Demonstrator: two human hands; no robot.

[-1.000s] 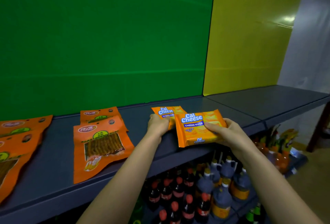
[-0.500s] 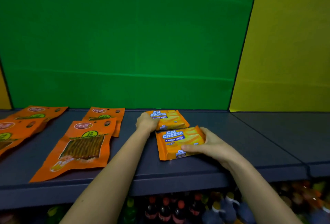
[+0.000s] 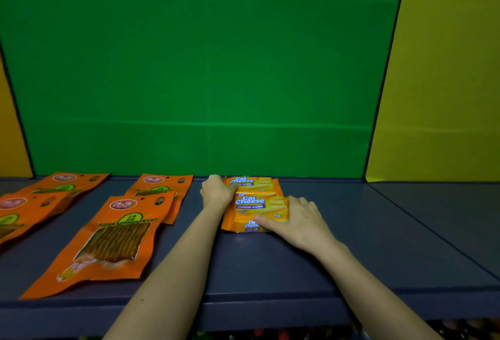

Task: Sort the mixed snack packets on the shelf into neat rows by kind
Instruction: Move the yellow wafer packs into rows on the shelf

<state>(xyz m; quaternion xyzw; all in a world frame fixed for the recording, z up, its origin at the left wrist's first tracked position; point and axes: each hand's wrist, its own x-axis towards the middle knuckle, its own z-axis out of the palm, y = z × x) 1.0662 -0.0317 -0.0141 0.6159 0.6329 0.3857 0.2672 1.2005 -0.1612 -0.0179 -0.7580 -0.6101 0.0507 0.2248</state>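
Note:
Two orange Cal Cheese wafer packets lie one behind the other on the dark grey shelf (image 3: pixel 351 231). The rear packet (image 3: pixel 259 184) lies by the green back wall, and my left hand (image 3: pixel 217 190) grips its left end. The front packet (image 3: pixel 257 209) touches the rear one; my right hand (image 3: pixel 295 220) holds it at its right edge, thumb across its front. To the left lie several flat orange pouches of dried strips, the nearest one (image 3: pixel 108 242) with a clear window, another (image 3: pixel 159 186) behind it.
More orange pouches (image 3: pixel 35 204) overlap at the far left of the shelf. A green panel (image 3: pixel 205 82) backs the shelf, with a yellow panel (image 3: pixel 438 82) to its right. The shelf's front edge (image 3: pixel 270 310) runs below my forearms.
My right hand has carried the front wafer packet down onto the shelf and pushed it back against the rear packet. The camera has turned left and moved closer to the shelf.

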